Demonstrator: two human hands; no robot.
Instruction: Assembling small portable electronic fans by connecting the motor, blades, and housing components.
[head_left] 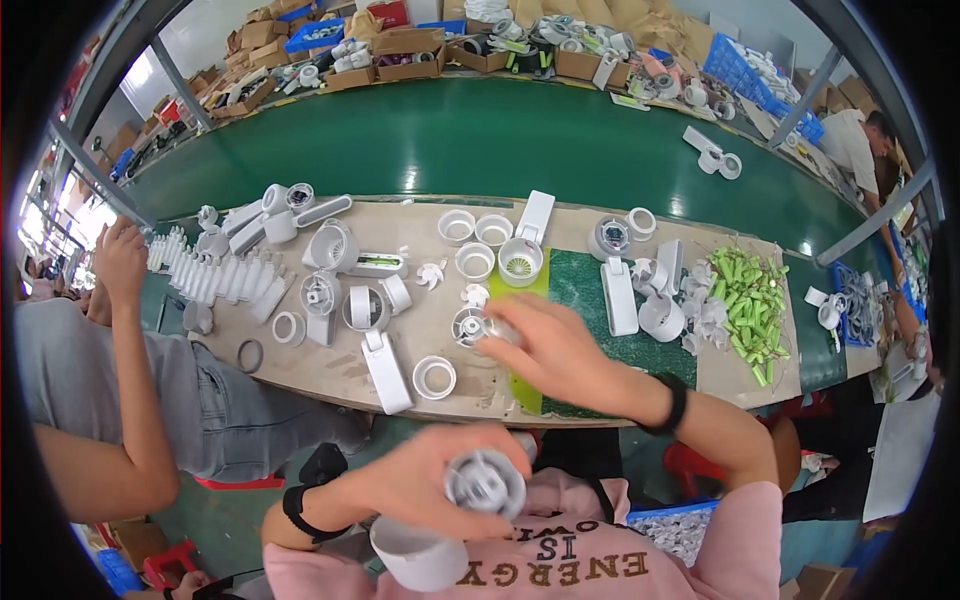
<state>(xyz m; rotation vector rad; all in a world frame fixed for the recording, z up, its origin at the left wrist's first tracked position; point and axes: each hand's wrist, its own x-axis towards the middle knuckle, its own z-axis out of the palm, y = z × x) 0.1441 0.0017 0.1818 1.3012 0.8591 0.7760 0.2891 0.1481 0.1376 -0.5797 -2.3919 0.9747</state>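
My left hand (425, 485), blurred, is closed around a round white fan housing (485, 485) with a spoked centre, held over my lap. Just below that hand is a white cup-shaped housing (420, 555); whether the hand supports it is unclear. Above the bench my right hand (550, 350) has its fingers pinched on a pale, blurred piece I cannot make out. Beside those fingertips is a round white spoked part (467, 326). Small white fan blades (430, 274) and several white rings (475, 262) sit farther back, near a white handheld fan body (521, 260).
Left on the cardboard-covered bench (330, 370) are white handles (225, 275) in a row and fan bodies (335, 245). Light green strips (750, 300) are piled right. Beyond runs a green conveyor belt (430, 150). People sit at both sides, one at left with a raised hand (120, 260).
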